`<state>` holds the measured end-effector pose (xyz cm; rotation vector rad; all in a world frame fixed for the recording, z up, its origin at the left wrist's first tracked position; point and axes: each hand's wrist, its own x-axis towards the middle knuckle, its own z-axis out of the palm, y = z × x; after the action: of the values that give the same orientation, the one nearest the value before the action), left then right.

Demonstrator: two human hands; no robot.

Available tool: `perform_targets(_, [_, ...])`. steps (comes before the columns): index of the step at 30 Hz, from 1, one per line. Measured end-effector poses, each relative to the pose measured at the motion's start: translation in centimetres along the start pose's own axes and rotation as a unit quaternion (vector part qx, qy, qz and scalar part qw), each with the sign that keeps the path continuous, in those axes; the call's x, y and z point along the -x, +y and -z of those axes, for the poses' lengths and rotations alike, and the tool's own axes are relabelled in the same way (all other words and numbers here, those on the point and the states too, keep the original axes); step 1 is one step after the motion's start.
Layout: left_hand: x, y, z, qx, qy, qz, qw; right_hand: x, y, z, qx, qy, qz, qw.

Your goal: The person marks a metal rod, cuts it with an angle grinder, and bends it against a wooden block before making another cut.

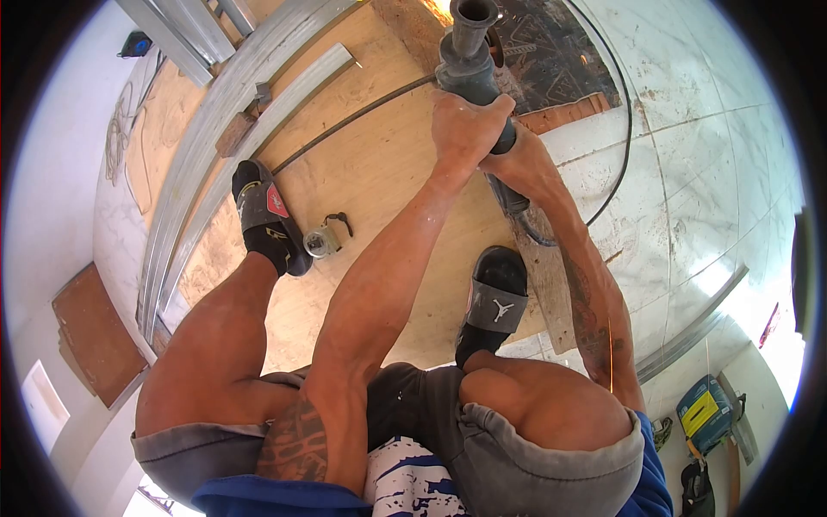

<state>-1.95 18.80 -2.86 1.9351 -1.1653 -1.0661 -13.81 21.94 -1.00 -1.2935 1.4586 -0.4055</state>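
Both my hands grip a dark grey angle grinder (466,76) near the top of the view. My left hand (469,129) is closed around its body, and my right hand (519,162) is wrapped round the part behind it, closer to me. Orange sparks (438,9) fly at the top edge, beside the tool's front. Part of a disc shows at the right of the grinder's head; the cutting point is hidden. A thin dark metal rod (353,123) runs across the plywood (388,215) from near my left foot towards the grinder.
A tape measure (322,242) lies between my sandalled feet. Long metal profiles (185,185) and a small wooden block (235,134) are at left. A black power cord (630,121) loops over the tiles at right. Beside my right foot lies a wooden plank (551,293).
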Motion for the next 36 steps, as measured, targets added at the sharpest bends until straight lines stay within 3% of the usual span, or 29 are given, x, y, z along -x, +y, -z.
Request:
perform_targets(14, [0.3, 0.7, 0.1, -0.014, 0.008, 0.008, 1.000, -0.3, 0.8, -0.2, -0.011, 0.014, 0.021, 1.000])
perform_targets(20, [0.3, 0.2, 0.2, 0.005, -0.001, -0.025, 1.000, -0.4, 0.9, -0.2, 0.001, 0.022, 0.017, 1.000])
perform_targets(25, [0.7, 0.6, 0.0, 0.077, -0.007, 0.006, 0.997, 0.4, -0.1, 0.2, 0.010, 0.042, 0.021, 0.999])
perform_targets(29, [0.7, 1.5, -0.2, 0.027, 0.036, -0.090, 0.995, 0.1, -1.0, 1.0, 0.043, 0.056, 0.026, 0.997])
perform_targets(36, [1.3, 5.4, 0.8, -0.003, -0.015, -0.051, 0.999, 0.2, -2.0, 2.2, 0.037, 0.101, 0.035, 0.994])
